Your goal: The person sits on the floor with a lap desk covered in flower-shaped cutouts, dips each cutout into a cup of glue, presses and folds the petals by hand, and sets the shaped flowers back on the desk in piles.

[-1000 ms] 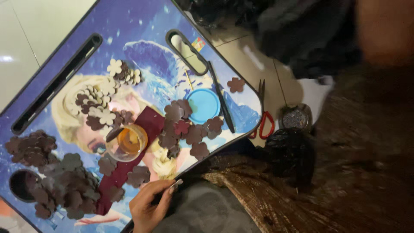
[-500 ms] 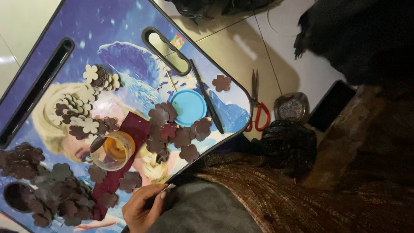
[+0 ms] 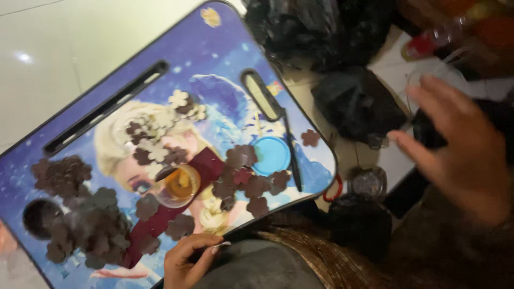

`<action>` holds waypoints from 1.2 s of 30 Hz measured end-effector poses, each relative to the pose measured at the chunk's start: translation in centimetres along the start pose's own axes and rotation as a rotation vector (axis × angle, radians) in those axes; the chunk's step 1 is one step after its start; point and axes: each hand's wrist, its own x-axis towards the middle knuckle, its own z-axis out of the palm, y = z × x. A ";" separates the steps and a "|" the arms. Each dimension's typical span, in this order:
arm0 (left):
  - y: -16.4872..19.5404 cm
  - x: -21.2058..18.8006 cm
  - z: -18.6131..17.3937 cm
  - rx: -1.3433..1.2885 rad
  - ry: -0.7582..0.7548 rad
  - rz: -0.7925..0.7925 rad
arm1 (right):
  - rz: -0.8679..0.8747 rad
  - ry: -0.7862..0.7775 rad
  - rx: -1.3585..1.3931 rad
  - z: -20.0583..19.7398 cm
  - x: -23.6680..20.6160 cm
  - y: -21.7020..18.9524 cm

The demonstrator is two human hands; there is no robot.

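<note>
A blue lap table [image 3: 225, 59] printed with a cartoon figure lies tilted before me. Brown flower-shaped cutouts [image 3: 249, 179] and cream ones [image 3: 160, 128] are scattered over it. A heap of brown ones [image 3: 96, 225] sits at its left end. My left hand [image 3: 187, 262] curls over the table's near edge, next to a brown cutout [image 3: 179, 226]. My right hand [image 3: 463, 155] hovers blurred at the right, fingers spread and holding nothing, above a dark flat object [image 3: 428, 131] and a white bag [image 3: 436, 72].
On the table stand a small glass of amber liquid [image 3: 178, 184] on a maroon strip [image 3: 206, 163], a round blue lid [image 3: 270, 155] and a black stick [image 3: 292, 152]. Red-handled scissors [image 3: 334, 190], a small round jar [image 3: 368, 182] and black bags [image 3: 356, 104] lie on the floor beyond.
The view has swung toward the right. My right hand has come into sight at the right with fingers spread. My left hand stays at the table's near edge.
</note>
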 end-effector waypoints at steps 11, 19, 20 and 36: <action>8.3 -2.4 -11.8 -0.527 0.484 -0.179 | -0.101 -0.037 1.378 -1.7 -1.6 -27.8; 8.9 -4.0 -18.7 -0.809 0.508 -0.188 | -0.345 -0.269 1.258 -2.3 0.5 -42.8; 8.6 -4.2 -19.5 -0.819 0.521 -0.141 | -0.353 -0.281 1.273 -2.2 0.6 -44.1; 7.0 -7.5 -22.0 -0.746 0.412 -0.194 | -0.605 0.125 0.684 1.2 -0.3 -50.7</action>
